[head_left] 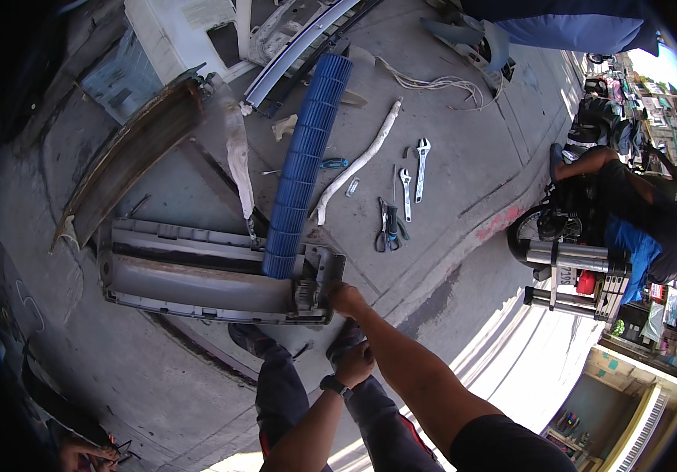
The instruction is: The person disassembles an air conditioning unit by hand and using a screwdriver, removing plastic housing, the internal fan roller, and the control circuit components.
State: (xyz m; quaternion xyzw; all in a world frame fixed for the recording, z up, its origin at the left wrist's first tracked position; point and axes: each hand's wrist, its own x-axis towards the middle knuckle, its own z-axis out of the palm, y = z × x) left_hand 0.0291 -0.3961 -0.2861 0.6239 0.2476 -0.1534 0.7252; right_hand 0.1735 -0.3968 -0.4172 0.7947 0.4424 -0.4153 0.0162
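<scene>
Below me lies the grey plastic back housing (197, 277) of a split air conditioner's indoor unit. My right hand (345, 300) reaches to its right end, fingers curled beside the fan motor (305, 295); whatever they grip is hidden. Over my right knee, my left hand (353, 363) is curled closed, a watch on its wrist, and its contents cannot be made out. A long blue cylindrical blower fan (307, 165) leans with its lower end over the housing, left of the motor. A wrapped pipe (238, 157) meets the housing's far edge.
To the right lie two adjustable wrenches (421, 169), pliers (390, 226) and a blue-handled screwdriver (334, 163). A bent wrapped pipe (360, 161) is beside the fan. A curved rusty panel (134, 157) stands at left. A person (645, 193) is by a motorcycle (547, 224) at far right.
</scene>
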